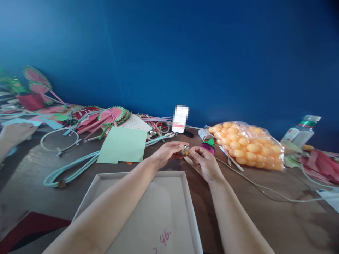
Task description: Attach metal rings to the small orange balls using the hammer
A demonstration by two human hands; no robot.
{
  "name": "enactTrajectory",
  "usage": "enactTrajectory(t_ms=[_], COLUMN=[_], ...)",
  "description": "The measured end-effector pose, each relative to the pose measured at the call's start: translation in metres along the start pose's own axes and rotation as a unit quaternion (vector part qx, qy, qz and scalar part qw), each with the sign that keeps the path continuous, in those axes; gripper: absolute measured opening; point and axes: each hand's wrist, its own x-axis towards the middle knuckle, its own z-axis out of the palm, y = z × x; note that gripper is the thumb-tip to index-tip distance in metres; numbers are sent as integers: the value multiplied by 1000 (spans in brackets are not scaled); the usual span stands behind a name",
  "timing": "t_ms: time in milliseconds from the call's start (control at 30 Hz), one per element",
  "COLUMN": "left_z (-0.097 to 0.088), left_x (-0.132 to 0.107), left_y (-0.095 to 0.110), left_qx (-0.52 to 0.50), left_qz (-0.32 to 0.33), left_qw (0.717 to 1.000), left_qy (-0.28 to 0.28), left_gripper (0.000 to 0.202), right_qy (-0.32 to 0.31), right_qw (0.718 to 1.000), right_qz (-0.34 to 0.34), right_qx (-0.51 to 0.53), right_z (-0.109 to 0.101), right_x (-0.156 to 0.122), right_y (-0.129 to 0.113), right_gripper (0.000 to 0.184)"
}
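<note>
Both my hands meet over the brown table, just beyond the far edge of a shallow white tray [182,183]. My left hand [166,152] and my right hand [205,162] pinch a small round metallic bell-like object [185,150] between their fingertips. Both hands are closed on it. A pale flat stick [191,163] lies under my hands. A small purple and green item [208,145] sits just behind my right hand.
A clear bag of orange balls [249,144] lies right. A white cable [265,190] runs across the table. A green paper sheet [123,145], teal cords [71,167], a hoop [59,140], folded paper fans [112,115] and a bottle [300,132] are around. Another person's hand [14,134] is far left.
</note>
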Motion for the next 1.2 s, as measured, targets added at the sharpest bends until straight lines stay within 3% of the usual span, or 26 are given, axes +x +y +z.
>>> enactTrajectory(t_ms=[367,1200], left_z=[-1,-2], left_x=[1,1], left_y=[-2,-2], left_qx=[1,-1], left_qz=[2,-1], left_qw=[1000,1000], left_qy=[1,-4], left_gripper=[43,43], right_qy=[7,-17], right_qw=[1000,999], right_qz=[-5,19], right_qx=[-19,44], right_z=[-1,-3], right_x=[1,2], right_y=[1,4], right_gripper=[27,23])
